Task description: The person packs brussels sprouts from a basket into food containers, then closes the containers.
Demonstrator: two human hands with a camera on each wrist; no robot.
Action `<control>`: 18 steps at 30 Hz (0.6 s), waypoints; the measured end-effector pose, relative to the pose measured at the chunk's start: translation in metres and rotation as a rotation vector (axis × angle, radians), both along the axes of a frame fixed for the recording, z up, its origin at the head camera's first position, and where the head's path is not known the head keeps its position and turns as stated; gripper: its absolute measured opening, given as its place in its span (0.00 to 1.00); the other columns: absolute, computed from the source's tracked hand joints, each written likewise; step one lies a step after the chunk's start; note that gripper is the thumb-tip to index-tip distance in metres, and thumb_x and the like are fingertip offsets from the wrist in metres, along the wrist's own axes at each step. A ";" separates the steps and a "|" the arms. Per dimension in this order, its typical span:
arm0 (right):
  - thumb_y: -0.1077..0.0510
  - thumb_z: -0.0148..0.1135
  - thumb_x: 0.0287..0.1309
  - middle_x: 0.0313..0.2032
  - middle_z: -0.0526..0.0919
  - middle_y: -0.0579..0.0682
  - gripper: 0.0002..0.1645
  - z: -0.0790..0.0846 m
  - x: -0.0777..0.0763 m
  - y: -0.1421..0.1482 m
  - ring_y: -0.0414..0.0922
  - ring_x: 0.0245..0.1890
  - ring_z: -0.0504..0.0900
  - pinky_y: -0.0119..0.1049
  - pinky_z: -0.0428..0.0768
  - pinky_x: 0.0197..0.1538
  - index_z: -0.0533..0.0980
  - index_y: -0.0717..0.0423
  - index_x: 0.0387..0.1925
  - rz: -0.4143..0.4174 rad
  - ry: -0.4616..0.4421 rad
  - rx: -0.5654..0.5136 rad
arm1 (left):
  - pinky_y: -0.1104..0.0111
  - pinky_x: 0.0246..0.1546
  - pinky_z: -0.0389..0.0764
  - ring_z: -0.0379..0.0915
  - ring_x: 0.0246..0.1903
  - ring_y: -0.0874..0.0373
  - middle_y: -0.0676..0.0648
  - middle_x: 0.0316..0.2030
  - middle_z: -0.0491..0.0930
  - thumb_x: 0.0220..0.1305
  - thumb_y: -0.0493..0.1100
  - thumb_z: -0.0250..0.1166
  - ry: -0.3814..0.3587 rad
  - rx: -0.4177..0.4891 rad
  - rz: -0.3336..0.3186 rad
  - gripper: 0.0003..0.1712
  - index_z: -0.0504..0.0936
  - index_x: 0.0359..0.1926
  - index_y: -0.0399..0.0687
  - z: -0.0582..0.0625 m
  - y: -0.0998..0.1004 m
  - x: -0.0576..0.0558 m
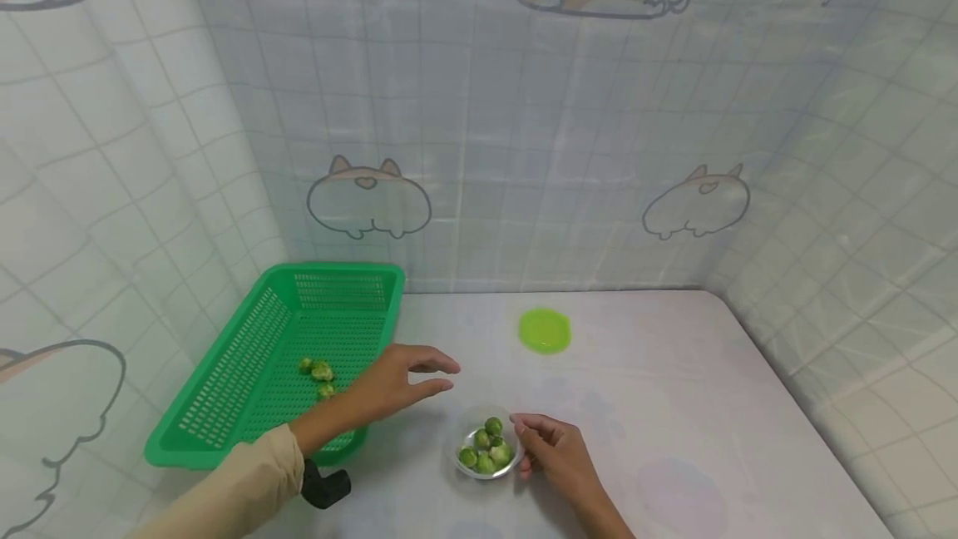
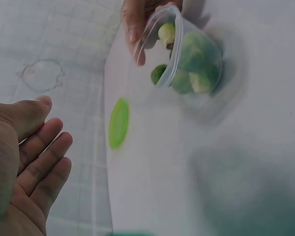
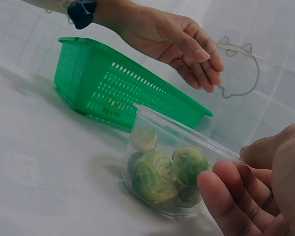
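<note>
1. The grip of the right hand (image 1: 557, 452) is drawn in around the edge of a clear tub (image 1: 485, 475), thumb at the rim and fingers against the outside wall.
2. The tub stands upright on the white counter (image 1: 636, 389), near its front.
3. Several green sprouts (image 1: 499, 454) sit loosely inside it, below the rim, visible through the see-through side.
4. The left hand (image 1: 392, 381) is in the air beyond the tub and to its left, thumb well parted from the loosely bent fingers, its grip holding nothing.
5. A beige sleeve (image 1: 239, 485) covers that forearm, with a dark wrist strap (image 1: 325, 485) next to the cuff.
6. Past the left wrist is a green basket (image 1: 337, 331) with slotted sides; a few more sprouts (image 1: 322, 371) lie on its floor, partly hidden by the arm.
7. Farther back, well apart from the tub, a round lime-green lid (image 1: 545, 331) lies flat.
8. Behind everything hangs a pale checked sheet (image 1: 524, 148) printed with cartoon animals.
</note>
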State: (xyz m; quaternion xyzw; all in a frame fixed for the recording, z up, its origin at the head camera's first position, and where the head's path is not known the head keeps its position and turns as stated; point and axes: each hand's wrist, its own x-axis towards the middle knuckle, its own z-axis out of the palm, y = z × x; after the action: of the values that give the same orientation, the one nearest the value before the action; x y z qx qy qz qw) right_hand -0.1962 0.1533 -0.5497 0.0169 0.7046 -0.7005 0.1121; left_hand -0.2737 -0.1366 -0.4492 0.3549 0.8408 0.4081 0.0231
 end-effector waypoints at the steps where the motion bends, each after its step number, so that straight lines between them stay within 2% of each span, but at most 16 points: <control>1: 0.49 0.67 0.66 0.24 0.81 0.50 0.26 0.000 0.000 0.000 0.40 0.19 0.80 0.30 0.82 0.26 0.81 0.66 0.55 0.000 0.001 0.000 | 0.60 0.54 0.83 0.81 0.52 0.63 0.59 0.49 0.86 0.67 0.52 0.69 -0.010 0.004 0.004 0.12 0.86 0.51 0.62 0.001 -0.003 0.000; 7: 0.49 0.67 0.66 0.24 0.81 0.49 0.26 0.000 0.001 0.000 0.40 0.19 0.80 0.29 0.82 0.26 0.80 0.66 0.55 0.002 0.003 0.001 | 0.56 0.56 0.82 0.80 0.54 0.62 0.59 0.51 0.85 0.67 0.55 0.68 -0.040 0.008 0.058 0.13 0.85 0.52 0.65 0.003 -0.023 0.000; 12: 0.49 0.67 0.65 0.25 0.81 0.49 0.26 0.000 0.001 0.000 0.40 0.20 0.80 0.30 0.83 0.26 0.81 0.65 0.55 -0.003 -0.018 0.005 | 0.59 0.55 0.82 0.80 0.54 0.63 0.61 0.51 0.84 0.66 0.56 0.68 -0.038 -0.010 0.121 0.14 0.84 0.52 0.68 0.003 -0.040 -0.002; 18: 0.49 0.67 0.65 0.25 0.81 0.49 0.27 0.000 0.001 -0.001 0.40 0.20 0.80 0.31 0.83 0.27 0.80 0.65 0.56 -0.002 -0.017 0.003 | 0.60 0.53 0.84 0.82 0.54 0.56 0.58 0.51 0.85 0.66 0.53 0.69 -0.029 0.019 0.176 0.13 0.85 0.51 0.65 0.005 -0.060 -0.005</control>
State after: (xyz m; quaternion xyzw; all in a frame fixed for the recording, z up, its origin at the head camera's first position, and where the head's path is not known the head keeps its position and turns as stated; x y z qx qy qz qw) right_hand -0.1949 0.1525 -0.5497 0.0239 0.7046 -0.6994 0.1173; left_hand -0.2782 -0.1970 -0.4441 0.2739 0.8644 0.4216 -0.0042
